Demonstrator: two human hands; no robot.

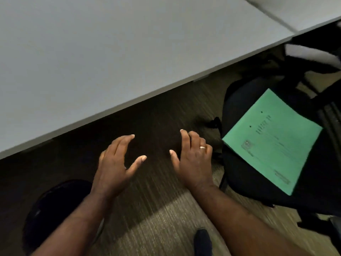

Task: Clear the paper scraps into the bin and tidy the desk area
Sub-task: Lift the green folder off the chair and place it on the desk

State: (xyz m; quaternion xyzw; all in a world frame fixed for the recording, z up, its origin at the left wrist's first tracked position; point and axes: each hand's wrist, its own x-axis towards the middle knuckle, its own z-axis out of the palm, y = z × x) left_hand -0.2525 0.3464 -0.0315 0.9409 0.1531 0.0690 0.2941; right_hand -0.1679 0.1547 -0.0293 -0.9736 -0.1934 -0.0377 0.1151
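Observation:
My left hand point(115, 163) and my right hand point(192, 159) hover side by side over the carpet, just in front of the desk's edge. Both hold nothing, with fingers spread; the right one wears a ring. A round black bin point(53, 209) stands at the lower left, partly covered by my left forearm. Its inside is too dark to read. The grey desk top point(110, 52) fills the upper left and shows no paper scraps in this part. A green printed folder point(273, 141) lies flat on the seat of a black office chair point(239, 172) to the right of my right hand.
Striped brown carpet point(162, 218) covers the floor, dark under the desk. My dark shoe point(203, 241) shows at the bottom. A second chair with a pale part point(311, 56) stands at the upper right under an adjoining desk top point(304, 10).

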